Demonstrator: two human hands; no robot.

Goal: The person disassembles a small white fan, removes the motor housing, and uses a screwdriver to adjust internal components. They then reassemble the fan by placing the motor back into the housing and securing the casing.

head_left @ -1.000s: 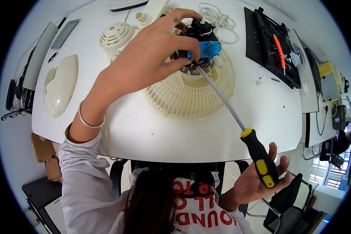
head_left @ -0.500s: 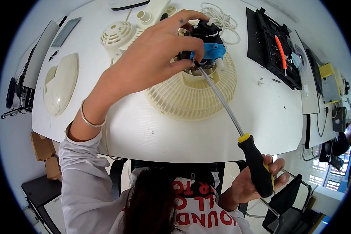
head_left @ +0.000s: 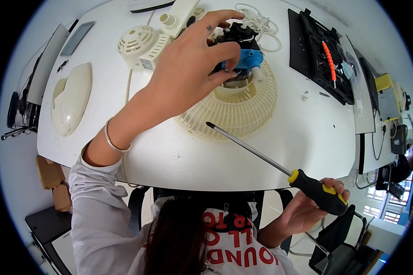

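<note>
My left hand (head_left: 192,59) is curled round the near-left side of a black and blue fan motor (head_left: 250,59), with thumb and index finger close together against it. The motor stands on a cream, ribbed fan guard (head_left: 234,112) lying on the table. In my right hand (head_left: 307,208) is a screwdriver (head_left: 319,192) with a black and yellow handle. Its long steel shaft points up and left, and the tip hovers over the guard's near edge, apart from the motor. My left fingers partly hide the motor's left side.
Cream fan housing parts (head_left: 140,43) and a curved cream cover (head_left: 71,98) lie to the left. A coiled white cable (head_left: 270,30) rests behind the motor. At right is an open black toolbox (head_left: 316,59) holding an orange-handled tool (head_left: 329,59); small screws (head_left: 306,96) lie nearby.
The screwdriver tip has come away from the motor, toward me and down-left, as my right hand moved slightly right. My left hand stays at the motor, its wrist shifted a little.
</note>
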